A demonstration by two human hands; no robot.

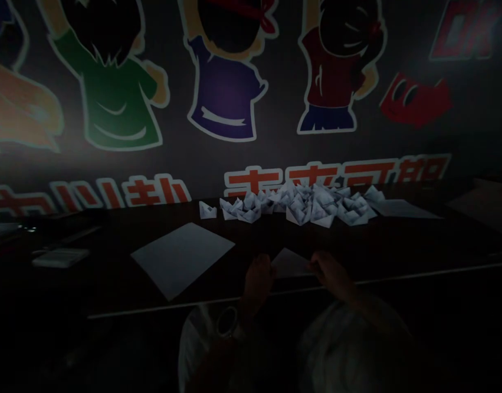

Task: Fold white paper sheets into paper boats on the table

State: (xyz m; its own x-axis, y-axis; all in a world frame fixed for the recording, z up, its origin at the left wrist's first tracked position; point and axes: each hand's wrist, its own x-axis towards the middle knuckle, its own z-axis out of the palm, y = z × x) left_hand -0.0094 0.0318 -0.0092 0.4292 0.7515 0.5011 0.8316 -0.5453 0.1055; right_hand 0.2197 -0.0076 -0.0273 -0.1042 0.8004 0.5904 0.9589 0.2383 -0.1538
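Between my two hands, near the table's front edge, is a folded sheet of paper [291, 263] that comes to a point at its far side. My left hand [259, 275] is closed at its left corner, with a bracelet-like ring on the wrist. At the right corner my right hand [327, 270] pinches the paper, arm reaching in from the lower right. The picture is dark, so single fingers are hard to make out. Beyond the hands stand several folded paper boats [312, 204] in a crowded heap along the wall.
A flat white sheet [183, 259] lies to the left, and more paper [404, 208] lies right of the boats. A small pale box-like object [60, 257] sits at far left. The dark table [398, 251] has a light front edge. A painted wall [275, 153] rises behind.
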